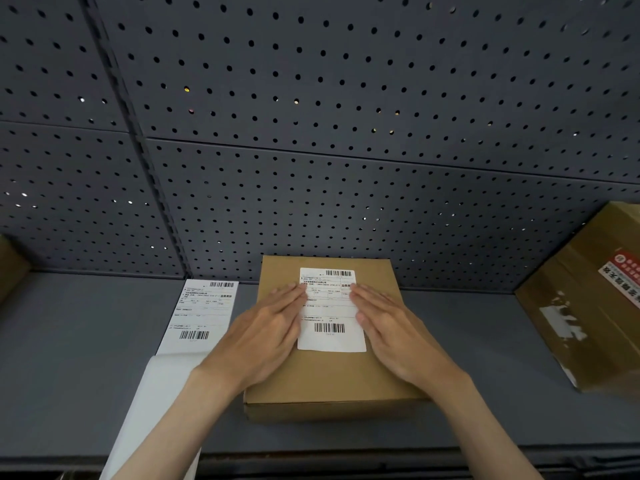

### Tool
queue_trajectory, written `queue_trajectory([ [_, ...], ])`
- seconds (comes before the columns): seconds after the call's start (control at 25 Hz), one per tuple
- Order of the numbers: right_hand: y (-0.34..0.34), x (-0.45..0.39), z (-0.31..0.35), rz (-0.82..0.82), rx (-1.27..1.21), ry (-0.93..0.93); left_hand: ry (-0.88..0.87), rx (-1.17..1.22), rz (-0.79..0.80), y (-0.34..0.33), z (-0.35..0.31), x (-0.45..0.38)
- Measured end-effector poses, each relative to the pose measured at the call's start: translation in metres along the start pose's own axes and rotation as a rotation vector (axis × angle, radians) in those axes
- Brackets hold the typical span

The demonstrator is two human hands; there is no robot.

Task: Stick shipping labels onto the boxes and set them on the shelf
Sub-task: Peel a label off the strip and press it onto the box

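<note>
Grey shelf (86,358) carries everything, dark pegboard wall (346,98) behind it. Flat brown box (329,379) sits mid-shelf, front edge nearest the camera. Left hand (266,327) lies palm-down on the box, fingers (287,299) straight and together, tips touching the left edge of the shipping label (330,310). Right hand (391,323) mirrors it on the label's right edge, fingers flat, gripping nothing. Label is stuck on the box top, toward its far half, barcodes at top and bottom. Left of the box, a label strip (197,317) lies on the shelf, one printed label on it, blank white backing trailing toward the camera past the shelf edge. Right of the box, well apart, a bigger worn carton (588,306) with a red sticker. Far left of the box, a cardboard corner (10,261) at the frame edge.
</note>
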State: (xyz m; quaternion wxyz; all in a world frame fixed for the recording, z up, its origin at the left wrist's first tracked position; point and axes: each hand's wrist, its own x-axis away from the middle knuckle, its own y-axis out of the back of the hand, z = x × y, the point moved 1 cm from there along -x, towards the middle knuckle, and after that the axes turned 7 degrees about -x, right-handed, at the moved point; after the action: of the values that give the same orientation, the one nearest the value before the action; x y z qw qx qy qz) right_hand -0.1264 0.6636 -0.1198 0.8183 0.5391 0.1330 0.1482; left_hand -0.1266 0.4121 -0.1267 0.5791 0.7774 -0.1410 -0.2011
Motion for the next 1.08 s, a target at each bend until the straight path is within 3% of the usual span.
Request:
queue_trajectory([
  [0.32, -0.013, 0.017, 0.027, 0.062, -0.072, 0.093, -0.105, -0.031, -0.003, 0.003, -0.022, 0.023],
  [0.52, 0.001, 0.037, 0.012, 0.001, -0.062, -0.008, -0.025, -0.032, -0.052, 0.004, -0.009, 0.039],
  [0.76, -0.022, 0.046, 0.043, 0.09, -0.124, 0.116, -0.154, -0.041, -0.053, 0.0, -0.042, 0.047],
  [1.08, -0.012, 0.061, 0.032, 0.007, -0.092, 0.063, -0.113, -0.092, -0.12, 0.0, -0.036, 0.06],
])
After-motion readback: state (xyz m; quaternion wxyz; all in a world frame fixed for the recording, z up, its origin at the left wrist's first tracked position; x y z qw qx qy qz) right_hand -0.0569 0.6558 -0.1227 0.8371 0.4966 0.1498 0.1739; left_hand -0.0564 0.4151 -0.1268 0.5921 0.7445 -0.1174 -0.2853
